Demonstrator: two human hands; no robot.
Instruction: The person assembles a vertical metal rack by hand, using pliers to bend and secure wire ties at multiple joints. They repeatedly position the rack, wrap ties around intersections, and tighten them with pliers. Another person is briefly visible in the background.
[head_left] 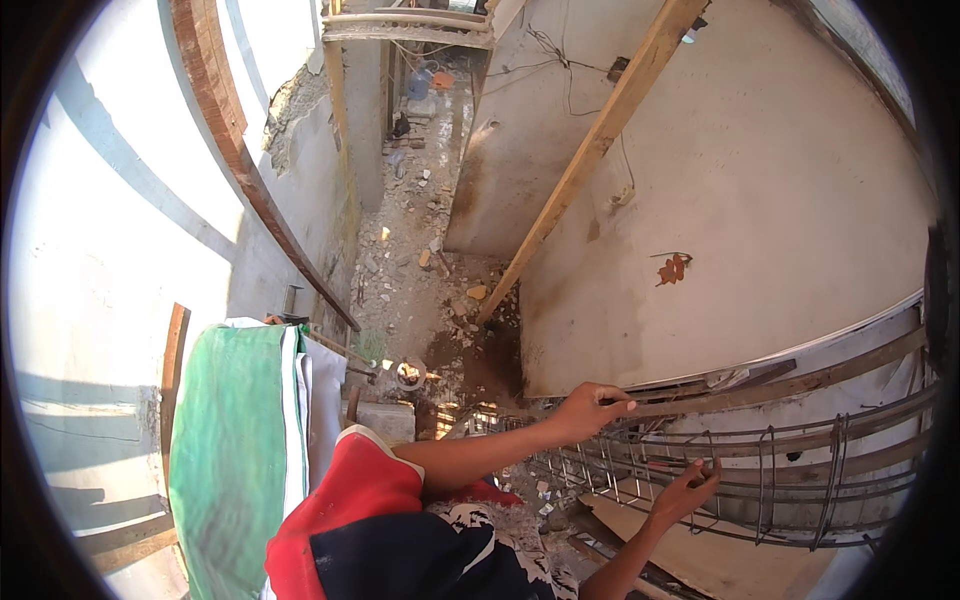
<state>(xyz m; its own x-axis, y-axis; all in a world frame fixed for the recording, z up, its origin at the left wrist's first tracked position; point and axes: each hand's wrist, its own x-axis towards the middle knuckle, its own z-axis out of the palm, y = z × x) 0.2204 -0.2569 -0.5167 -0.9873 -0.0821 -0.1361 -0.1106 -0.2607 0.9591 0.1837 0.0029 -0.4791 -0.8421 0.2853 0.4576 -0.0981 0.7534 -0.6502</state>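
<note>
A long cage of thin steel reinforcing bars [768, 480], tied with square stirrups, runs across the lower right. My left hand [590, 412] reaches over to its far side, near the end of a wooden strip [780, 388]. The thumb and fingers are drawn together; whatever lies between them is too small to make out. Closer to me, my right hand [685, 493] is at the near bars of the cage, its thumb and fingertips curled toward each other. Whether it grips a bar or a wire is unclear.
A slanted wooden post [590, 160] stands beyond the cage, beside a large pale panel [760, 200]. Rubble [410, 250] covers the narrow passage floor. Green sheeting [230, 420] hangs at left, near a curved timber [240, 160]. A brown board [690, 540] lies below the cage.
</note>
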